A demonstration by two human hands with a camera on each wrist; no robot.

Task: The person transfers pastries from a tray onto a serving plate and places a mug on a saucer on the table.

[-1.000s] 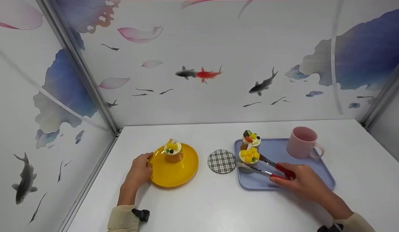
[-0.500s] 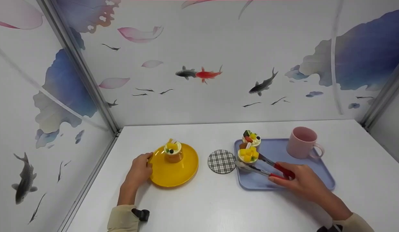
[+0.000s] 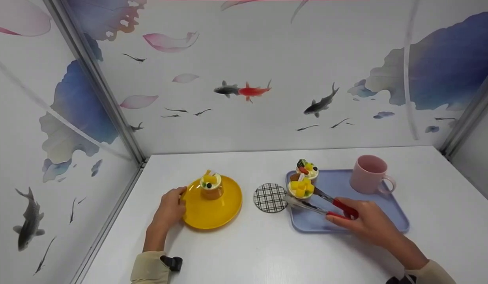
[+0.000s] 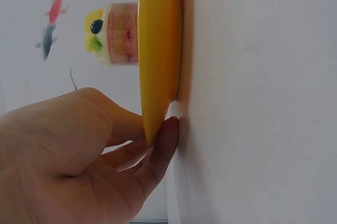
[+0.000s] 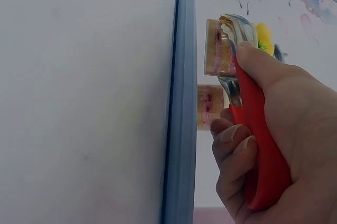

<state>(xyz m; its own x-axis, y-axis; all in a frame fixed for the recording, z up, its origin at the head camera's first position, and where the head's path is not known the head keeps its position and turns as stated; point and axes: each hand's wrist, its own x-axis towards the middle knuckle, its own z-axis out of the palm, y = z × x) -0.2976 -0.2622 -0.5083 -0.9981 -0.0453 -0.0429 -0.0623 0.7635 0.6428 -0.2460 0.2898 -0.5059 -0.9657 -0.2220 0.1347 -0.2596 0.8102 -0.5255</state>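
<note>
My left hand pinches the left rim of a yellow plate, thumb on top and fingers beneath in the left wrist view. A fruit-topped cake cup stands on that plate. My right hand grips red-handled metal tongs. Their tips close around a second cake cup topped with yellow cubes, over the left part of the blue tray. In the right wrist view a small gap shows between this cup and the tray. Behind it stands a third cake cup.
A pink mug stands at the tray's back right, handle facing right. Between plate and tray lies a round checked coaster. A patterned wall closes off the back of the white table.
The cake cup in the tongs has moved slightly left and up in the head view, and my right hand has shifted a little left with it. My left hand and the plate have stayed put.
</note>
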